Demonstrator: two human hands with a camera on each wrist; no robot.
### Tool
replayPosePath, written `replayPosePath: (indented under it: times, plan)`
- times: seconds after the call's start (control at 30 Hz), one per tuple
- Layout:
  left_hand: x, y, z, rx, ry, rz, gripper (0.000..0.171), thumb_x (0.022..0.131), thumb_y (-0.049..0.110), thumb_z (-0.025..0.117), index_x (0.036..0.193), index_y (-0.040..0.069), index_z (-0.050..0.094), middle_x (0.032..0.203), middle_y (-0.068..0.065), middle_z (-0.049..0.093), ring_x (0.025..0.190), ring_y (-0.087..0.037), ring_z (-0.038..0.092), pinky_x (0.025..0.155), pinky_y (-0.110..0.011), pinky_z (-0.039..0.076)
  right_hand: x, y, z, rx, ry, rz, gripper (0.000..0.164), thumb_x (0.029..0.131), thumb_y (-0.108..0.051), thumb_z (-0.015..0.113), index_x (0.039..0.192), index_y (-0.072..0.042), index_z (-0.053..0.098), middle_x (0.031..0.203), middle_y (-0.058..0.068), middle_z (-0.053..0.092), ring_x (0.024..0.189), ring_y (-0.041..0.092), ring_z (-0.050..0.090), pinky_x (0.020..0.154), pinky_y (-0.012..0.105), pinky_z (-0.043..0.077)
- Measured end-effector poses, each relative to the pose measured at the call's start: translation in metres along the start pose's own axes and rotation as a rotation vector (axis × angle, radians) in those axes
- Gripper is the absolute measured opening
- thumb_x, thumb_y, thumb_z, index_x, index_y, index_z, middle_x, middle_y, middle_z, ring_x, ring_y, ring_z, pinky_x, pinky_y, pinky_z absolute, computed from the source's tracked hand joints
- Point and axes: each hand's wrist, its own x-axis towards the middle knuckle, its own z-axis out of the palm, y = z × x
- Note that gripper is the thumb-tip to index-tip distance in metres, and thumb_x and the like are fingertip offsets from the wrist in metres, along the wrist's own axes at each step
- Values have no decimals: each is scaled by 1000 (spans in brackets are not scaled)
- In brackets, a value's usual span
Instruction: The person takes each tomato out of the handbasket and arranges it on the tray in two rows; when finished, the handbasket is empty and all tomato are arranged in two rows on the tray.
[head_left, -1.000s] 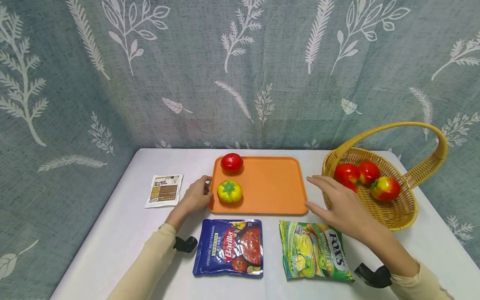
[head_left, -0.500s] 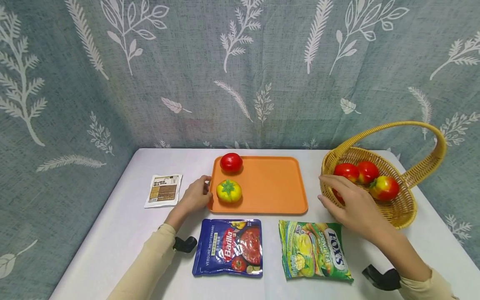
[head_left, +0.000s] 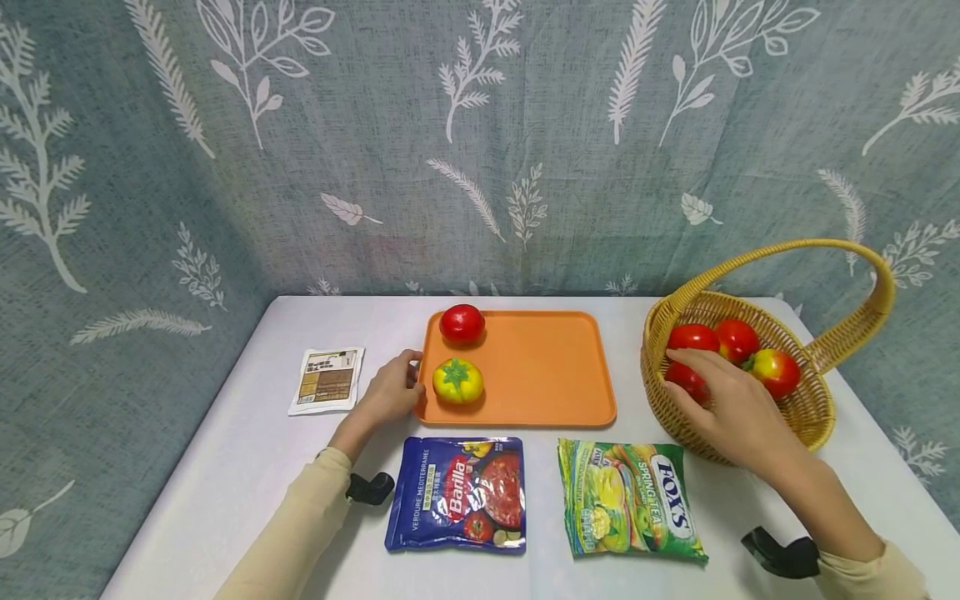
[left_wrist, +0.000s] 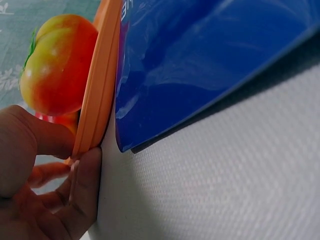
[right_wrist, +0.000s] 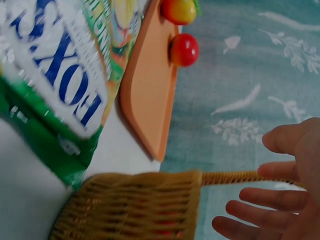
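My left hand [head_left: 392, 390] pinches the left edge of the orange tray [head_left: 547, 367]; in the left wrist view the thumb and a finger close on its rim [left_wrist: 95, 115]. On that tray sit a red tomato [head_left: 462, 324] and a yellow tomato [head_left: 458, 381] with a green leafy top. Over the near left side of the wicker basket [head_left: 658, 400], my right hand [head_left: 738, 412] spreads its fingers, holding nothing. Inside the basket lie several red tomatoes [head_left: 738, 340] and a red-yellow one [head_left: 777, 372], partly hidden by the hand.
A blue Barilla pouch [head_left: 457, 496] lies in front of the tray. Right of it is a green FOX'S bag [head_left: 630, 500], near the right forearm. A small white-and-brown packet [head_left: 327, 381] rests at the left. The basket's tall handle [head_left: 873, 317] arches up at the right.
My right hand has moved right, from beside the tray to over the basket, its fingers still spread. The left hand stays at the tray's edge.
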Motion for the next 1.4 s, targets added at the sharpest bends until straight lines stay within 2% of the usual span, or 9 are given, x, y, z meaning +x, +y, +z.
replayPosePath:
  times: [0.23,0.57,0.8,1.1,1.4]
  plan:
    - [0,1,0,-3,8,7,53,86,-2,60,137,-5,47,106,-16,61,91,-28,58,77,-39,50,-4,15,-4,-31,-11,55,47,87,-14,75,129,-2,61,126,22,63,112,45,59,86,65,48]
    - [0,0,0,-5,-3,7,53,86,-2,60,137,-5,46,106,-16,61,91,-27,60,77,-38,51,-7,46,1,-24,-70,149,39,94,-13,64,129,4,59,125,31,60,114,54,53,89,70,42]
    - [1,0,1,3,-1,5,53,87,-1,60,138,-5,47,106,-15,61,92,-27,60,78,-39,51,-6,61,7,-37,-106,195,40,94,-15,65,128,5,60,124,33,59,113,55,53,87,70,42]
    - [1,-1,2,5,12,10,53,86,0,60,137,-4,47,105,-16,60,91,-27,59,77,-39,50,0,71,11,-52,-141,228,48,94,-23,67,130,7,57,123,35,58,107,55,56,82,70,45]
    - [0,1,2,11,15,8,53,86,-1,59,138,-5,47,104,-16,61,88,-27,57,75,-39,50,7,64,15,-20,-201,268,63,94,-40,67,133,7,55,124,35,58,102,51,59,84,68,45]
